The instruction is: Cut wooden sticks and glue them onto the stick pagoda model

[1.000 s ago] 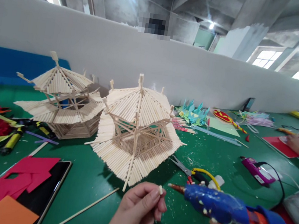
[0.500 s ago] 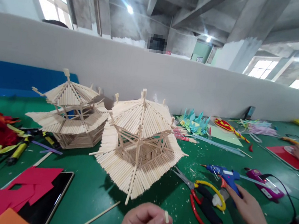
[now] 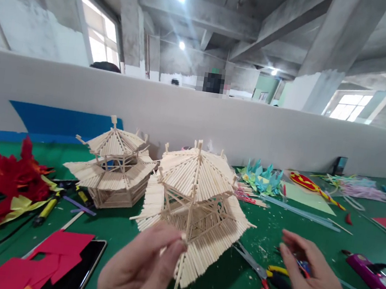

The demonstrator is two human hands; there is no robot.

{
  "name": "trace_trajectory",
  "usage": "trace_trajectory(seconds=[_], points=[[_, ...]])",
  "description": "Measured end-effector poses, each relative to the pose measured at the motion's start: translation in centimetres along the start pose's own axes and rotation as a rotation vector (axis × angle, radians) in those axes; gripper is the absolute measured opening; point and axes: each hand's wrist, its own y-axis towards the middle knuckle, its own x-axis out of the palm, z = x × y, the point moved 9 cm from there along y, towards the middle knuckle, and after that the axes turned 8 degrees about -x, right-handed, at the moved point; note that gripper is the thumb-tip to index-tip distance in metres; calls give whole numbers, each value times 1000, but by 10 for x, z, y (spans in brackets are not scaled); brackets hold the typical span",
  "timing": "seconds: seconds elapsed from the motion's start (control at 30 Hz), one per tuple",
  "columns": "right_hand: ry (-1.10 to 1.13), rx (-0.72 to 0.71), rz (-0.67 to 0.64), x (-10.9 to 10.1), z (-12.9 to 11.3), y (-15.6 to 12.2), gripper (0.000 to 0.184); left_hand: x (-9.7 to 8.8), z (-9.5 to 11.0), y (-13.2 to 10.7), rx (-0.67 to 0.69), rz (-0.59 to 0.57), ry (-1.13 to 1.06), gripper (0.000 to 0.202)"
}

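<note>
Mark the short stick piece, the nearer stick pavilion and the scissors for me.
stick piece (image 3: 184,235), head view, pale end pinched in left hand (image 3: 141,269)
nearer stick pavilion (image 3: 194,169), head view, upper roof slope
scissors (image 3: 247,259), head view, metal blade

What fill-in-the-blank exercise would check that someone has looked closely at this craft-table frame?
1. The table surface is ____ in colour.
2. Counting the near pavilion model and the far pavilion model, the stick-built models number ____.
3. The left hand pinches a short stick piece, while the right hand hovers over the ____ with red and yellow handles.

Missing words: green; two; scissors.
</note>
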Motion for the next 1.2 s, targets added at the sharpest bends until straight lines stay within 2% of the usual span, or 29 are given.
trace_trajectory(seconds=[0.07, 0.17, 0.27, 0.33, 0.63, 1.0, 1.2], points=[[115, -129, 15, 10, -48, 9, 25, -1, 15, 13, 206, 16, 150, 25], [287, -334, 18, 21, -108, 21, 21, 7, 27, 26, 480, -15, 377, 27], [384, -452, 28, 28, -147, 31, 23, 11, 29, 33, 653, 21, 507, 27], [407, -475, 27, 33, -161, 38, 23, 12, 27, 37, 698, 42, 543, 28], [317, -520, 80, 49, -184, 52, 22, 18, 18, 44, 695, 133, 626, 21], [328, -491, 87, 58, -184, 57, 16, 16, 9, 50, 635, 137, 576, 21], [369, -477, 53, 61, -185, 58, 16, 19, 10, 49, 664, 126, 567, 22]])
